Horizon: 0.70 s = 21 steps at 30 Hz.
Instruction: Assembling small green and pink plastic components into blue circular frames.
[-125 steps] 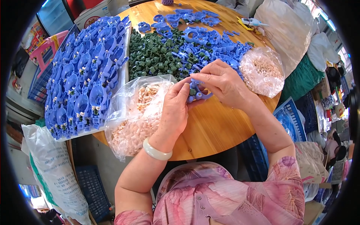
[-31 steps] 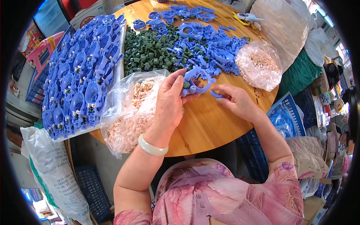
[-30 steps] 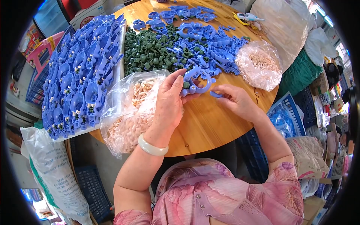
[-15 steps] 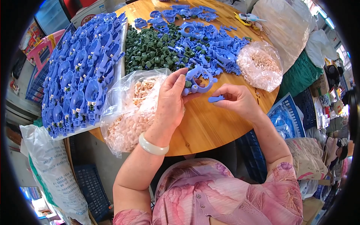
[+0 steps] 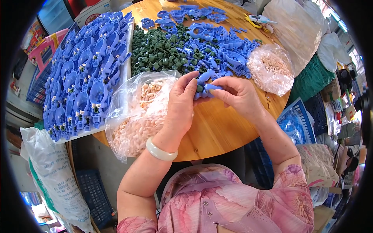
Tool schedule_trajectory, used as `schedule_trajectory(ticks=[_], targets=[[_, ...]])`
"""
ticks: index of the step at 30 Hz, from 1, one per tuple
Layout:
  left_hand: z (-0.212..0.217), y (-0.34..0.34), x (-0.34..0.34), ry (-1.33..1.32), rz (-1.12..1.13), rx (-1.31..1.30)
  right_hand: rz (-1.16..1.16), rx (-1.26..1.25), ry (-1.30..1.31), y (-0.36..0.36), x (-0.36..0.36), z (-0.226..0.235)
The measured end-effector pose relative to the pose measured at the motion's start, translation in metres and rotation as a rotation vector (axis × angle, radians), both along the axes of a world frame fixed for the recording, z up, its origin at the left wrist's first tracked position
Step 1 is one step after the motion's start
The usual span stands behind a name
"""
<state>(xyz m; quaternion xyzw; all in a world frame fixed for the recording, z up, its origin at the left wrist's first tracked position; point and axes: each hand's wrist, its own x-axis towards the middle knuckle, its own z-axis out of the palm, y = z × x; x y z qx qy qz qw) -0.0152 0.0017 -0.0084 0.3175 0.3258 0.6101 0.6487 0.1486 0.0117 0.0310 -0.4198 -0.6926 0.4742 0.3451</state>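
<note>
Over the front of the round table, my left hand [image 5: 181, 99] pinches a ring-shaped blue plastic part [image 5: 207, 75] with a dark green piece set in it. My right hand [image 5: 243, 95] has its thumb and fingers closed on a small blue plastic piece [image 5: 213, 87], held against the ring part. My right fingers hide much of the ring and the exact contact point. Beyond both hands lies a loose heap of blue parts [image 5: 233, 52]. Dark green pieces [image 5: 157, 54] are piled to its left. A pale bangle [image 5: 161, 150] circles my left wrist.
A white tray [image 5: 129, 50] packed with blue assemblies stands at the left. Clear bags of small pale pieces lie by my left forearm [image 5: 134, 136] and at the right [image 5: 271, 70]. A white-and-blue tool [image 5: 261, 18] rests at the far right. Bare wood [image 5: 217, 136] shows in front.
My right hand has moved left and up, bringing the small blue piece from beside the ring part onto it. My left hand still holds the ring part, now tilted.
</note>
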Motion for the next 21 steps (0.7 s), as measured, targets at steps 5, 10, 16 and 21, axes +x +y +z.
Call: schedule_trajectory(ticks=[5,10,16,21], targets=[[-0.005,0.0005,-0.0015,0.066,0.014,0.049,-0.011,0.38,-0.199,0.0018,0.0005,-0.0024],[-0.0005,-0.0003,-0.0002,0.067,0.019,0.034,-0.042,0.512,-0.233,0.0019,0.0006,-0.0047],[-0.0008,0.0001,0.0,0.044,0.025,0.026,-0.032,0.525,-0.232,-0.0005,0.0016,-0.0096],[0.0008,-0.0006,0.0006,0.026,0.031,0.019,-0.058,0.476,-0.255,-0.0041,-0.0001,-0.0069]])
